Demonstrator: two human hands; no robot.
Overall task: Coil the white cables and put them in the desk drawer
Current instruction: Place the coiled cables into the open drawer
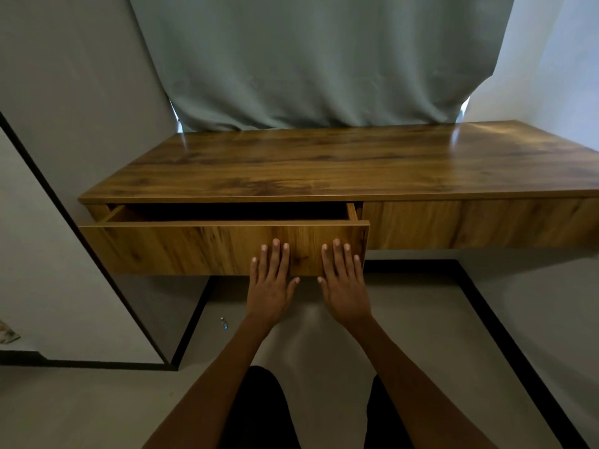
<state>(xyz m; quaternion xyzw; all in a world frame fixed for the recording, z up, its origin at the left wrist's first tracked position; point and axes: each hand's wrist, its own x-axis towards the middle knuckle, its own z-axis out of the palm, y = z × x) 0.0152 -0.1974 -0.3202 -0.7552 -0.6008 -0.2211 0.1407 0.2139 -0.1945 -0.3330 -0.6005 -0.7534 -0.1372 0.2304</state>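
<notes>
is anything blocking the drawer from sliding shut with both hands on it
Nothing visible does. The left hand and right hand lie flat on the drawer front, and its opening looks dark; no cable shows across it.

The drawer juts partly out under the desk, left end. Both grips lie flat on its front, left grip beside right grip; a curtain hangs behind.

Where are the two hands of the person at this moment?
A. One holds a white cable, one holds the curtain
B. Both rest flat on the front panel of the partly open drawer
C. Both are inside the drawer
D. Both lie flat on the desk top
B: the left hand and the right hand lie open, fingers spread, against the front of the drawer, which stands slightly out from the desk.
</notes>
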